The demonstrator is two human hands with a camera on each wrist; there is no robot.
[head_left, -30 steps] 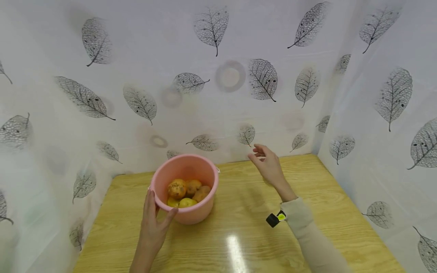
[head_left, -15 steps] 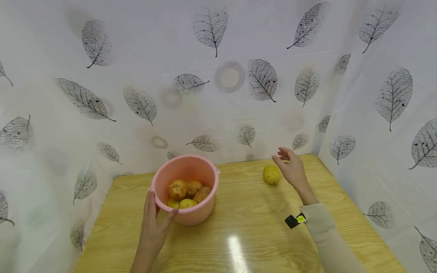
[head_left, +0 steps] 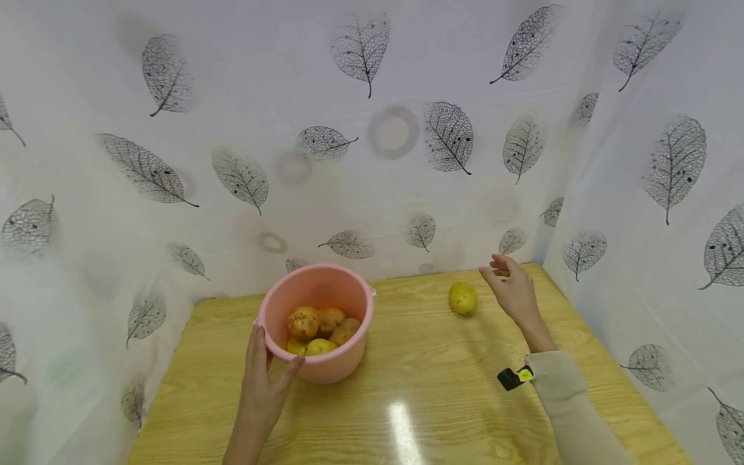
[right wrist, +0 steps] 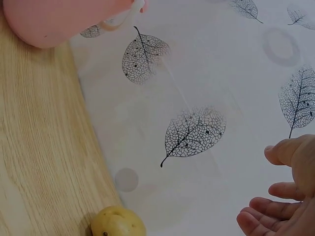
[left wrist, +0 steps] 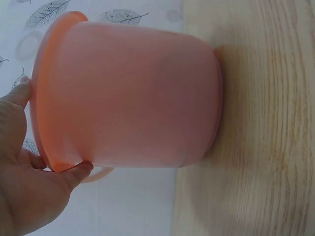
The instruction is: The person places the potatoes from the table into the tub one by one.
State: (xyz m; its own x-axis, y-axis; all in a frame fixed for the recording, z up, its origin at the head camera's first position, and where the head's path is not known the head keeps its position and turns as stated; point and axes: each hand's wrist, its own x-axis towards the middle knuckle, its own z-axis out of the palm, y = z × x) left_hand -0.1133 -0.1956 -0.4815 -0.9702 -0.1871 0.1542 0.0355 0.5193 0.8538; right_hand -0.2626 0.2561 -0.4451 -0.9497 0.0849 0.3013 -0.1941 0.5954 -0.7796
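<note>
A pink bucket (head_left: 343,365) stands on the table, holding several brownish and yellow potatoes (head_left: 303,323). My left hand (head_left: 261,387) grips its rim on the near left side. The left wrist view shows the thumb at the rim (left wrist: 47,98) and fingertips against the outer wall. One yellow potato (head_left: 463,298) lies alone towards the back right; part of this potato (right wrist: 118,223) appears at the bottom of the right wrist view. Just right of it and above the table is my right hand (head_left: 515,290), fingers loosely bent, holding nothing.
The wood-grain table (head_left: 418,361) meets a pale leaf-printed sheet (head_left: 360,187) at the back, and similar sheeting hangs at both sides. A black device (head_left: 511,378) is strapped at the right wrist. The bucket has a light handle (right wrist: 118,19).
My right hand has moved to the right, and the lone yellow potato, out of sight a second ago, now shows on the table. The left hand and bucket have stayed put.
</note>
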